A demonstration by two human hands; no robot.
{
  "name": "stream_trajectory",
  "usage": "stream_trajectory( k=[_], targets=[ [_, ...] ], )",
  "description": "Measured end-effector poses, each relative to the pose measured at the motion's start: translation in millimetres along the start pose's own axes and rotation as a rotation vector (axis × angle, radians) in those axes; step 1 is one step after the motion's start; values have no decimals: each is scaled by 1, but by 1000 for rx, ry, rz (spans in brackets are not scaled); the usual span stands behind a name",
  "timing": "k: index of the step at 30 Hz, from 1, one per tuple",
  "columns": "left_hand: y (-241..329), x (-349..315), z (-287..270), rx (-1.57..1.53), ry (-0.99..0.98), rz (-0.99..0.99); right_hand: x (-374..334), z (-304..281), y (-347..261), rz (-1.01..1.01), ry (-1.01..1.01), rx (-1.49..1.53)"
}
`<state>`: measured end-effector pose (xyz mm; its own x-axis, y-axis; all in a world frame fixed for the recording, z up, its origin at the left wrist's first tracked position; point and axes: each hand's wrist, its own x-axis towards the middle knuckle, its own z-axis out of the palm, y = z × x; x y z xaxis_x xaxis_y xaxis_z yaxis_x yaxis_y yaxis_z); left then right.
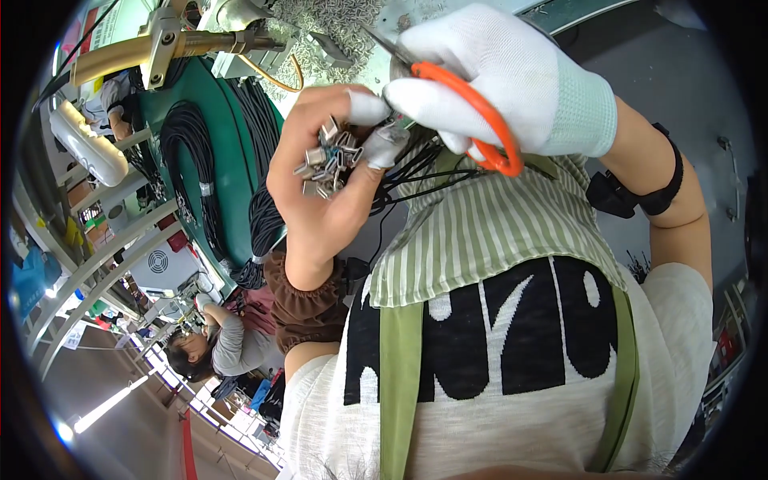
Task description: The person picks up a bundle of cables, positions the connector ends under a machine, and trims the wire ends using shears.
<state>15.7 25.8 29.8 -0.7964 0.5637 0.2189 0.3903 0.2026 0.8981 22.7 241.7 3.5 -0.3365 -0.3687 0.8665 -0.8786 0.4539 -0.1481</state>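
My left hand (320, 180), with white covers on the thumb and index fingertips, is curled around several small silvery metal connector shells (330, 158). Its thumb and index tip pinch something tiny, likely a cable end, which they mostly hide. My right hand (488, 84) wears a white knit glove and holds orange-handled scissors (482, 108), blades pointing to the upper left. The gloved fingertips meet the left fingertips at that same spot. Thin black cables (412, 172) run from beneath both hands across the lap of the green-striped apron (480, 224).
Many small metal pieces (344, 20) lie heaped on the bench beyond my hands. A brass-coloured bar in a metal clamp (164, 48) juts in at upper left. Bundles of black cable (192, 152) rest on a green surface (216, 104). Another person (232, 344) works at lower left.
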Motion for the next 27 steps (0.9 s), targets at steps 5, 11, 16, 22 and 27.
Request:
stream_trajectory(
  k=[5, 11, 16, 22, 27],
  targets=[
    [-8, -8, -10, 232, -98, 156, 8, -11, -19, 1248, -512, 1143],
    [5, -14, -13, -585, -11, -358, 4, 20, -40, 611, -137, 240],
    [2, -11, -18, -646, 117, -416, 4, 38, -43, 665, -46, 16],
    [1, -9, -20, -70, 257, -349, 8, 31, -41, 596, -100, -139],
    [0, -4, -9, 31, 267, -334, -6, 31, -46, 638, -302, -221]
  ],
)
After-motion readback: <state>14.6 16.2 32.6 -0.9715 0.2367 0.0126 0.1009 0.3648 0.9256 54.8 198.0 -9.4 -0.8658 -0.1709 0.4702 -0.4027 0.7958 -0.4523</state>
